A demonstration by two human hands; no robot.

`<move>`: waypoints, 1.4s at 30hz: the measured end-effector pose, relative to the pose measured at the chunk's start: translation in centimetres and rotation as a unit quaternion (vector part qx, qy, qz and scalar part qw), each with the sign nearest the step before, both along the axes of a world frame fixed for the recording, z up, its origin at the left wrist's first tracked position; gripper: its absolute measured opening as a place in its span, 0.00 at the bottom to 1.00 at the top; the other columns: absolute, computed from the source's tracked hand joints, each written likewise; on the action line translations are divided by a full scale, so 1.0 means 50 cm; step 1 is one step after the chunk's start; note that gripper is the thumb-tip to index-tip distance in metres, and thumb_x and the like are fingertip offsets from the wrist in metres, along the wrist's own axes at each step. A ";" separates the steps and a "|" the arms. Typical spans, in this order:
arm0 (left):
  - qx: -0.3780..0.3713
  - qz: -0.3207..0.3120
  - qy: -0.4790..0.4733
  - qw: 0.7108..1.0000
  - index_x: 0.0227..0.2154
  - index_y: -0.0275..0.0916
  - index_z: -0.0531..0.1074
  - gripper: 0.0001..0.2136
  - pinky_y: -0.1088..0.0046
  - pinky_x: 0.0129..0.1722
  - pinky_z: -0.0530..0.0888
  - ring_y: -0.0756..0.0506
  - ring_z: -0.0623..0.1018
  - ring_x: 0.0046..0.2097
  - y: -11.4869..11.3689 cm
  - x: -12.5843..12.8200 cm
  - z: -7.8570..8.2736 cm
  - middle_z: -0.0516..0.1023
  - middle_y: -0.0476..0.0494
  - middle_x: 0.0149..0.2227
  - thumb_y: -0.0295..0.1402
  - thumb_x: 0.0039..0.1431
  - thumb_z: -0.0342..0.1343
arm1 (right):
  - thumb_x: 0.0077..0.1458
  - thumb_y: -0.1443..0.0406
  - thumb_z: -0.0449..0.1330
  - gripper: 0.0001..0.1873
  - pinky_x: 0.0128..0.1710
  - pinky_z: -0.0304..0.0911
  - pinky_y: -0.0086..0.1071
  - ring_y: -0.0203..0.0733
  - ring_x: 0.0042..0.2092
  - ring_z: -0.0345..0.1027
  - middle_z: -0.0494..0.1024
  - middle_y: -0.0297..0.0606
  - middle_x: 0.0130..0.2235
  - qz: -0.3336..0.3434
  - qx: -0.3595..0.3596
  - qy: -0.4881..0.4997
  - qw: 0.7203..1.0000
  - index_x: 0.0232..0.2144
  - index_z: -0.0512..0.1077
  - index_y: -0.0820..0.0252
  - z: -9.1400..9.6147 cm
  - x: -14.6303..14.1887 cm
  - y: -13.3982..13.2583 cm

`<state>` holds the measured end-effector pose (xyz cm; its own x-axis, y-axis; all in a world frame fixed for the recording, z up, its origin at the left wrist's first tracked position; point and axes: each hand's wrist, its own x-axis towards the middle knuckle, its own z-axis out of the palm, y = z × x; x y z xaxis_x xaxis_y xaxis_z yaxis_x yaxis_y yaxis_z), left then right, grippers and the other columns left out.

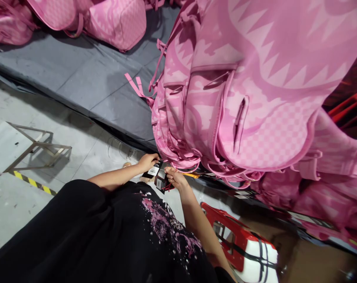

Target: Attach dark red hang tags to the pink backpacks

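At the table edge my left hand [148, 162] is closed on a black hang tag [154, 170] with a white label. Just right of it, my right hand [176, 177] has its fingers pinched together. A thin light strand shows near its fingertips, but what it grips is too small to make out. A second black hang tag [160, 183] with a pale label hangs below, between the hands, with a red cord beside it. Right above both hands, pink backpacks [196, 114] with a shark-teeth and checker pattern stand packed together on the table.
More pink bags [116, 23] lie at the back of the dark-covered table [86, 78]. A metal-framed stool [36, 145] stands on the floor at left, near yellow-black tape [33, 182]. At lower right are a red stool [225, 228] with a strapped white top and further pink bags [322, 200].
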<state>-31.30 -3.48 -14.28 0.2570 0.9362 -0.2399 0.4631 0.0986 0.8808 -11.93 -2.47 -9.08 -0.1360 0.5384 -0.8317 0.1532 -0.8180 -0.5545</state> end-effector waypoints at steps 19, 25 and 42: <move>0.118 0.006 -0.011 0.993 0.39 0.38 0.79 0.10 0.69 0.50 0.70 0.46 0.76 0.48 0.013 0.010 -0.015 0.81 0.42 0.45 0.25 0.61 0.53 | 0.43 0.62 0.73 0.18 0.13 0.35 0.19 0.21 0.18 0.45 0.69 0.28 0.26 -0.075 0.006 0.073 0.995 0.26 0.67 0.63 -0.032 -0.006 -0.009; 0.042 0.019 -0.091 0.995 0.41 0.34 0.79 0.11 0.78 0.40 0.72 0.50 0.79 0.37 0.014 0.050 0.002 0.82 0.44 0.38 0.31 0.63 0.51 | 0.55 0.63 0.66 0.13 0.13 0.37 0.18 0.21 0.18 0.45 0.67 0.26 0.26 -0.111 0.020 0.061 0.992 0.28 0.65 0.63 -0.034 -0.007 -0.004; -0.080 -0.036 0.005 0.996 0.37 0.43 0.81 0.09 0.77 0.37 0.67 0.48 0.77 0.35 0.012 0.038 0.005 0.82 0.49 0.32 0.35 0.59 0.57 | 0.41 0.56 0.71 0.22 0.13 0.37 0.19 0.23 0.16 0.47 0.59 0.20 0.18 -0.178 0.105 -0.008 0.978 0.26 0.62 0.59 -0.067 -0.055 -0.024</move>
